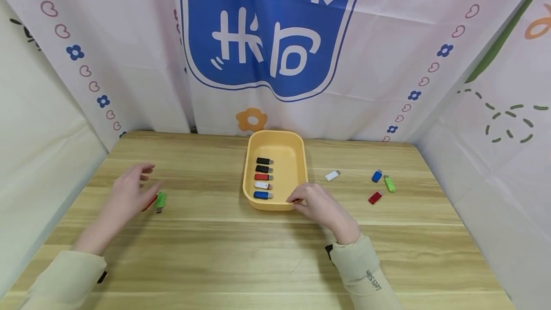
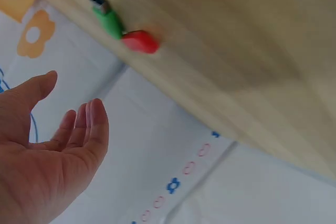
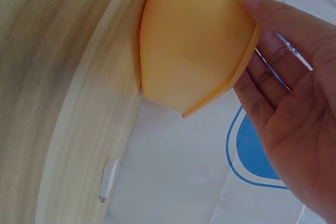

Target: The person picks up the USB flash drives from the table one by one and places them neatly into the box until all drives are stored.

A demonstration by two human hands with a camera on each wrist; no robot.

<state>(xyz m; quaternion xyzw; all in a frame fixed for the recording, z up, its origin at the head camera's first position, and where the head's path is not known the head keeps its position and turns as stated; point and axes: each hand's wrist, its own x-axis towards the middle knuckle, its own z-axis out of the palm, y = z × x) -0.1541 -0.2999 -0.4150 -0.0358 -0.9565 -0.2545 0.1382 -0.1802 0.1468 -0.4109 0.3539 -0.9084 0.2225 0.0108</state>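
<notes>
A yellow plastic box point(image 1: 305, 171) stands on the table, with a column of several USB flash drives along its left side, among them a red one point(image 1: 261, 177) and a blue one point(image 1: 260, 195). My right hand point(image 1: 320, 204) pinches the box's rim at its near right corner, thumb against the outer wall, fingers over the edge. A small dark bit shows under those fingertips; what it is I cannot tell. My left hand point(image 1: 126, 197) hovers at the left, fingers loosely bent, empty, by a green USB drive point(image 1: 160, 201) and a red USB drive point(image 2: 140, 41).
To the box's right lie a white USB drive point(image 1: 333, 175), a blue one point(image 1: 377, 176), a green one point(image 1: 389, 183) and a dark red one point(image 1: 375, 198). A printed cloth point(image 1: 146, 85) hangs behind the wooden table point(image 1: 215, 252).
</notes>
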